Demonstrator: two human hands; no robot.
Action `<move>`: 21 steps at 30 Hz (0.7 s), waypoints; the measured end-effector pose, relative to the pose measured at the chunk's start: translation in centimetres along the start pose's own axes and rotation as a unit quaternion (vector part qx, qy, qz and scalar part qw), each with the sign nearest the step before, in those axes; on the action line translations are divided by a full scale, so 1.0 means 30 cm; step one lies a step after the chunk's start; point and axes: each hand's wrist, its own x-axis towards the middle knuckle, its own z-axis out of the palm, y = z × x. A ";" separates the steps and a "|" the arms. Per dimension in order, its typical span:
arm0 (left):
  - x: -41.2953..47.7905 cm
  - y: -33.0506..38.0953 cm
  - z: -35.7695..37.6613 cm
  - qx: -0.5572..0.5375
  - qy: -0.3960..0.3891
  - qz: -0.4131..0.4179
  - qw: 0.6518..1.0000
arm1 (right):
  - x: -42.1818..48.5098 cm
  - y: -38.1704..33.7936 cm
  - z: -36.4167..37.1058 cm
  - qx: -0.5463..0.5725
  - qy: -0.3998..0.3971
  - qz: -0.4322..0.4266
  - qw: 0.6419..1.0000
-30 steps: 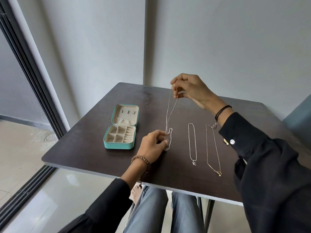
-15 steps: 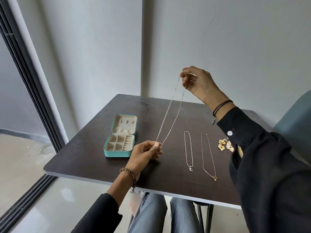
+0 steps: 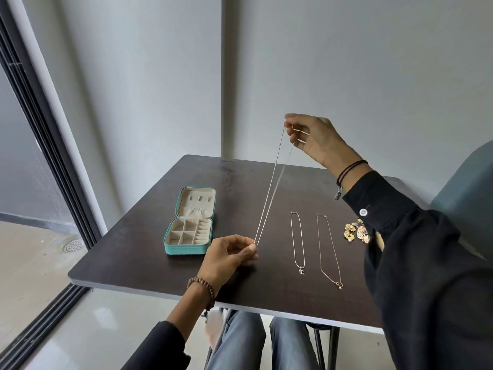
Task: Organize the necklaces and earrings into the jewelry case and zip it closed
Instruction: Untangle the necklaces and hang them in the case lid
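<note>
Raised since a second ago: right hand (image 3: 316, 138) pinches the silver necklace (image 3: 269, 186) at its top, left hand (image 3: 230, 253) pinches its bottom. Doubled chain taut between the grips, off the table (image 3: 138, 252). Likely light, limp, tangle-prone; hold by the ends. Jewelry case (image 3: 186, 251) open, left of lower grip.
</note>
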 end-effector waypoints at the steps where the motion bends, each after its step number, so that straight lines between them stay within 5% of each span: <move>1: -0.001 0.000 0.001 0.026 -0.004 0.003 1.000 | 0.006 0.006 -0.002 -0.037 0.001 -0.008 0.999; 12: -0.056 0.026 0.030 0.098 -0.024 0.032 0.994 | 0.076 0.103 -0.030 -0.388 0.031 -0.146 0.910; 21: -0.066 0.029 0.028 0.238 -0.006 0.088 0.967 | 0.139 0.236 -0.027 -0.495 0.071 -0.190 0.845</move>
